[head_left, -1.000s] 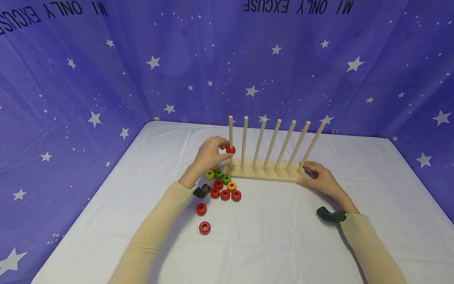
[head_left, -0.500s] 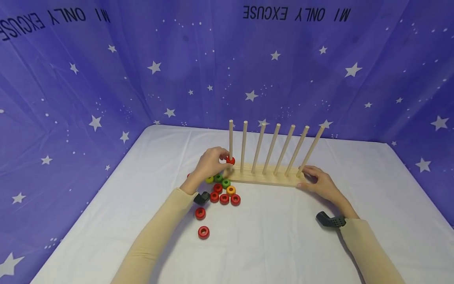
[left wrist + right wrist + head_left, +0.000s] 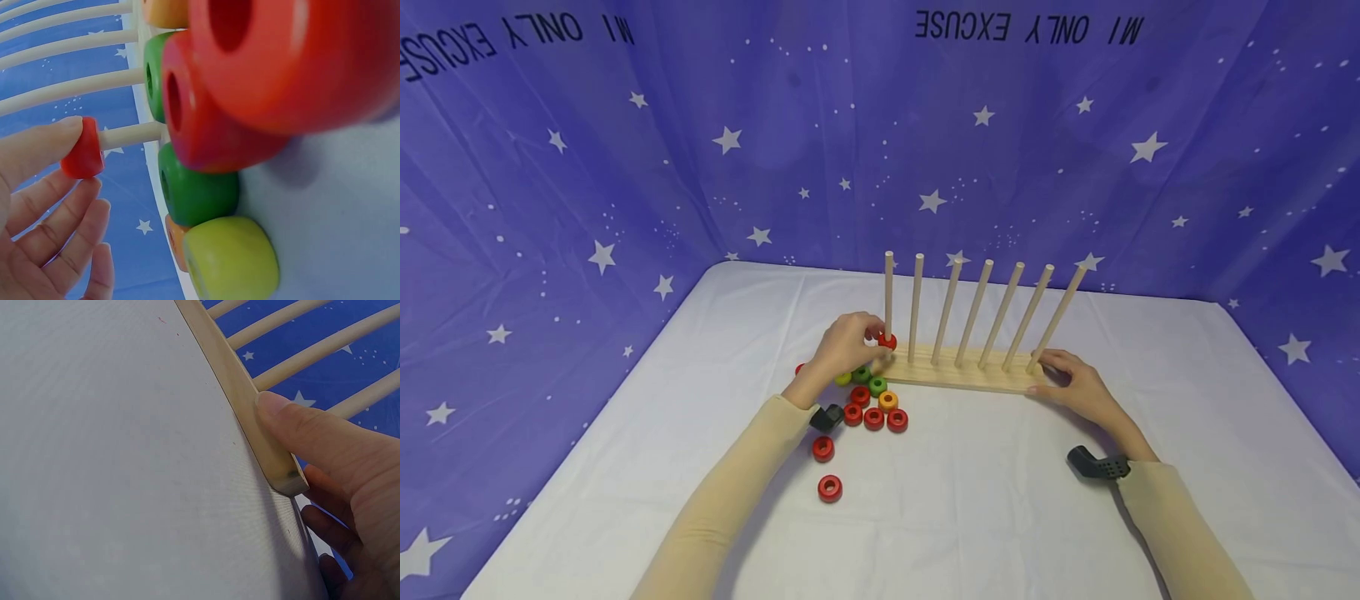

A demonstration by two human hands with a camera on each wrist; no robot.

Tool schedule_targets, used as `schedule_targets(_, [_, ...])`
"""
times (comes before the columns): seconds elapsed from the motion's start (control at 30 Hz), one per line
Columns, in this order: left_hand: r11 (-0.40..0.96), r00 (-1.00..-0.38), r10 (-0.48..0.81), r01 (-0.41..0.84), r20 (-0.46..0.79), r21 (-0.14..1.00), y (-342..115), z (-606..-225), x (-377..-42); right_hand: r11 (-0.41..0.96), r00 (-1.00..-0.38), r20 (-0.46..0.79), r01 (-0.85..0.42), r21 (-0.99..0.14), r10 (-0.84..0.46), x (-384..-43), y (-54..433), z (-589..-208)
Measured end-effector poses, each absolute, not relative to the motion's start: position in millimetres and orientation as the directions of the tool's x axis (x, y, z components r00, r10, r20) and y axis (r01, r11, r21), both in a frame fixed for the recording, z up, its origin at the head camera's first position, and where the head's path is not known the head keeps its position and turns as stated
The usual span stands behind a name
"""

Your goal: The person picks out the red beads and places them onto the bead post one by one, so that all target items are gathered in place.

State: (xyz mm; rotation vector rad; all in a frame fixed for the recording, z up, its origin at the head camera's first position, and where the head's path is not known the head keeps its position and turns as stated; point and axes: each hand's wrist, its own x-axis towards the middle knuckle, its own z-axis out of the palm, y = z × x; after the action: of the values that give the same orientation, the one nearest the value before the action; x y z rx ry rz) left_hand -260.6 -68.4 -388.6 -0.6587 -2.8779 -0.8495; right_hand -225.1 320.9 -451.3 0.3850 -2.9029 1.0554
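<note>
My left hand [image 3: 848, 343] pinches a red ring bead [image 3: 887, 342] between thumb and fingertips. The bead is threaded on the leftmost peg [image 3: 889, 292], low down but still above the base in the left wrist view, where bare peg shows between them. Several upright pegs stand in a row on the pale wooden base [image 3: 958, 379], and the others carry no beads. At the base's far right end, my right hand [image 3: 1075, 385] grips the wood, thumb on the front edge and fingers behind. The right wrist view shows that thumb [image 3: 281, 412] pressed on the base's side.
Loose beads lie left of and in front of the base: several red ones [image 3: 874, 418], green ones [image 3: 877, 386], a yellow one [image 3: 231, 259] and an orange one [image 3: 888, 402]. Two red beads sit nearer me, one being this bead [image 3: 830, 488]. A starry purple curtain [image 3: 820, 125] hangs behind.
My left hand has slid the red bead down the leftmost peg, mostly in the first half second. My right hand keeps its grip on the base. The head view has tilted slightly.
</note>
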Motion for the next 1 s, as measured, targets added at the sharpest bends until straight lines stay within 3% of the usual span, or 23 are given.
schedule_targets(0.4, [0.805, -0.915, 0.393, 0.392, 0.096, 0.445, -68.8, -395.1, -262.4, 0.738, -0.968, 0.110, -0.244, -0.629, -0.226, -225.6, 318.2, -453.0])
schedule_targets(1.0, [0.803, -0.922, 0.371, 0.379, 0.110, 0.459, -77.9, -397.1, -258.6, 0.743, -0.967, 0.112, -0.248, -0.621, -0.229, -224.4, 321.3, -451.2])
